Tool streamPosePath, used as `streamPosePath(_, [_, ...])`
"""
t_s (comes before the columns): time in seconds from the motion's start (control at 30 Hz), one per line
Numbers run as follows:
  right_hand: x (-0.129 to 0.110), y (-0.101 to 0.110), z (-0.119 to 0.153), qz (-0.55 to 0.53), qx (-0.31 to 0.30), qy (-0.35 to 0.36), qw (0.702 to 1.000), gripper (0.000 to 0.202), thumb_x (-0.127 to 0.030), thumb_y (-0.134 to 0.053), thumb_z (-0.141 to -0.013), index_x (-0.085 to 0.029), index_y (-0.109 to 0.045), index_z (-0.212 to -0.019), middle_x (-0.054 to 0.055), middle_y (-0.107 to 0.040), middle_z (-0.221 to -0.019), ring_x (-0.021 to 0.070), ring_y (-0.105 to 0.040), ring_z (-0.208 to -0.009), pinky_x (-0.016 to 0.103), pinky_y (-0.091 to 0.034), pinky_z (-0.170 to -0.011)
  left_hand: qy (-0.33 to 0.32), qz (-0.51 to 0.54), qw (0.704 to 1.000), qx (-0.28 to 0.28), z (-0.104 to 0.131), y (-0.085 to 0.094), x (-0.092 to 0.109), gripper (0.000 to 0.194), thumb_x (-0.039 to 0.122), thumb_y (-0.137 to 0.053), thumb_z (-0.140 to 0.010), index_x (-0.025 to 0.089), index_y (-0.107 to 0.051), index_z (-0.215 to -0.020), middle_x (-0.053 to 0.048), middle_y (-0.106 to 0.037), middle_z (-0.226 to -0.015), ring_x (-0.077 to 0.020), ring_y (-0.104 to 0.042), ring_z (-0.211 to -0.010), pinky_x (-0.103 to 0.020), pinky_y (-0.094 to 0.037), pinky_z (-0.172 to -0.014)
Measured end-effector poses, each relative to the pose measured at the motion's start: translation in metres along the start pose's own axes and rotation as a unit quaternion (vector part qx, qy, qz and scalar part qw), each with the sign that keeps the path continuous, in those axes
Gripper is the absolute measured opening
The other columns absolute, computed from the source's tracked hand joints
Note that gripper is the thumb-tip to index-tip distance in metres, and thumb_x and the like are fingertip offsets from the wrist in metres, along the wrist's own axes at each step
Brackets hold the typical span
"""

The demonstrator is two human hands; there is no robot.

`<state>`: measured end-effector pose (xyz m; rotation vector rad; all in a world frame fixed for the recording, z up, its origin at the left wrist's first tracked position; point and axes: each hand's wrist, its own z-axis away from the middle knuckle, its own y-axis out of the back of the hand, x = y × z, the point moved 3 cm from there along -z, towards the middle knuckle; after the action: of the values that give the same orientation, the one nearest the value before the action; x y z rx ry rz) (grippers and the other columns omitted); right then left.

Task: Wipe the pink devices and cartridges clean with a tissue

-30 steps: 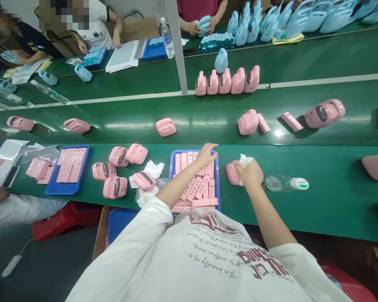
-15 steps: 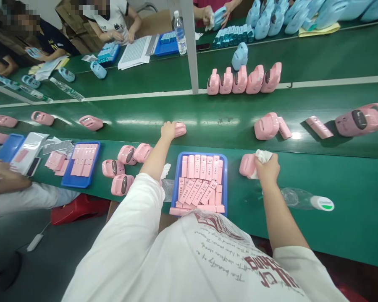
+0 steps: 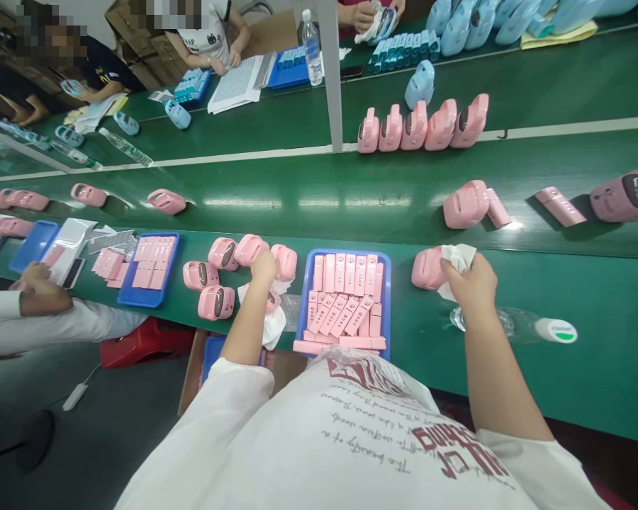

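Wiping seems the step in hand, the right hand's (image 3: 476, 285) fingers clamped on a tissue (image 3: 461, 256) against a pink case (image 3: 426, 269) at two o'clock from the blue tray (image 3: 388, 297), while the left hand (image 3: 264, 269), grip unclear, meets a second case (image 3: 286, 261) at ten, seemingly needing careful placing.

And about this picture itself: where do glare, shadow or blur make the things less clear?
Head view: glare streaks along the green belt; a dark shadow falls left of the far-right pink casing; the clear bottle blends with the green beneath; print on the pink strips is too small to read; blocky masking hides patches at top left.
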<state>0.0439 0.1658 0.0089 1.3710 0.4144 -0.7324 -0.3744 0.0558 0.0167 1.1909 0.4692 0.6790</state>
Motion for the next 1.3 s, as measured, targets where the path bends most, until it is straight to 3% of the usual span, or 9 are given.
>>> streamPosePath(0.17, [0.017, 0.003, 0.034, -0.315, -0.149, -0.07, 0.935, 0.061, -0.048, -0.079, -0.052, -0.021, -0.061, -0.104, 0.006, -0.066, -0.099, 0.0236, -0.063, -0.084, 0.034, -0.051, -0.066, -0.03, 0.052, 0.996, 0.069, 0.026, -0.007, 0.031, 0.052, 0.023, -0.042, -0.088, 0.009, -0.035, -0.138, -0.024, -0.041, -0.137, -0.0339, -0.038, -0.131, -0.043, -0.033, -0.104])
streamPosePath(0.27, [0.029, -0.002, 0.055, -0.4, -0.211, -0.125, 0.883, 0.061, -0.049, -0.082, -0.047, -0.02, -0.062, -0.097, 0.004, -0.068, -0.089, 0.0194, -0.064, -0.074, 0.028, -0.051, -0.058, -0.125, 0.133, 0.983, 0.008, 0.044, -0.039, 0.066, 0.051, 0.03, -0.049, -0.087, 0.017, -0.041, -0.135, -0.017, -0.046, -0.134, -0.0286, -0.042, -0.129, -0.037, -0.036, -0.103])
streamPosePath(0.47, [0.063, -0.018, 0.084, -0.461, -0.166, -0.218, 0.844, 0.058, -0.05, -0.084, -0.044, -0.019, -0.064, -0.089, 0.005, -0.07, -0.081, 0.0207, -0.066, -0.072, 0.029, -0.054, -0.058, -0.103, 0.205, 0.968, -0.097, 0.049, -0.094, 0.093, 0.057, 0.022, -0.062, -0.073, 0.008, -0.048, -0.126, -0.022, -0.055, -0.123, -0.0317, -0.055, -0.113, -0.038, -0.043, -0.093])
streamPosePath(0.7, [0.084, -0.021, 0.108, -0.519, -0.115, -0.252, 0.809, 0.056, -0.04, -0.088, -0.038, -0.018, -0.068, -0.086, 0.003, -0.07, -0.084, 0.0157, -0.064, -0.071, 0.024, -0.053, -0.058, -0.123, 0.392, 0.905, -0.111, 0.067, -0.065, 0.08, 0.046, 0.017, -0.05, -0.07, 0.01, -0.053, -0.115, -0.014, -0.06, -0.113, -0.0247, -0.057, -0.108, -0.034, -0.043, -0.093])
streamPosePath(0.8, [0.086, -0.022, 0.112, -0.524, -0.091, -0.245, 0.811, 0.055, -0.031, -0.09, -0.031, -0.017, -0.067, -0.079, 0.001, -0.068, -0.075, 0.0135, -0.061, -0.064, 0.023, -0.05, -0.055, -0.157, 0.519, 0.824, -0.163, 0.107, -0.04, 0.072, 0.051, 0.019, -0.045, -0.065, 0.015, -0.053, -0.115, -0.006, -0.063, -0.097, -0.0173, -0.06, -0.089, -0.029, -0.047, -0.082])
streamPosePath(0.9, [0.083, -0.027, 0.115, -0.525, -0.097, -0.234, 0.813, 0.05, -0.029, -0.088, -0.031, -0.016, -0.067, -0.075, 0.001, -0.067, -0.074, 0.0139, -0.06, -0.064, 0.025, -0.05, -0.056, -0.159, 0.731, 0.572, -0.337, 0.16, -0.017, 0.076, 0.053, 0.026, -0.054, -0.058, 0.015, -0.056, -0.11, -0.003, -0.059, -0.079, -0.0145, -0.057, -0.068, -0.027, -0.046, -0.063])
streamPosePath(1.0, [0.075, -0.032, 0.119, -0.521, -0.109, -0.22, 0.817, 0.047, -0.027, -0.087, -0.032, -0.017, -0.067, -0.073, 0.001, -0.067, -0.074, 0.0139, -0.059, -0.063, 0.026, -0.049, -0.056, -0.18, 0.772, 0.426, -0.437, 0.204, -0.001, 0.084, 0.052, 0.042, -0.066, -0.061, 0.017, -0.057, -0.106, 0.002, -0.052, -0.067, -0.0101, -0.048, -0.05, -0.022, -0.039, -0.044])
streamPosePath(1.13, [0.067, -0.034, 0.125, -0.518, -0.127, -0.224, 0.816, 0.045, -0.026, -0.087, -0.031, -0.016, -0.066, -0.07, 0.001, -0.065, -0.07, 0.0128, -0.057, -0.06, 0.025, -0.047, -0.053, -0.21, 0.769, 0.353, -0.49, 0.235, 0.008, 0.093, 0.042, 0.052, -0.068, -0.07, 0.02, -0.057, -0.094, 0.005, -0.045, -0.061, -0.0047, -0.036, -0.036, -0.018, -0.027, -0.033])
streamPosePath(1.3, [0.068, -0.032, 0.134, -0.52, -0.136, -0.217, 0.815, 0.042, -0.023, -0.086, -0.033, -0.016, -0.067, -0.07, 0.001, -0.065, -0.07, 0.0133, -0.057, -0.059, 0.026, -0.047, -0.053, -0.195, 0.774, 0.351, -0.49, 0.246, 0.011, 0.094, 0.044, 0.057, -0.072, -0.066, 0.016, -0.062, -0.08, 0.0, -0.05, -0.073, -0.0063, -0.048, -0.05, -0.018, -0.033, -0.038])
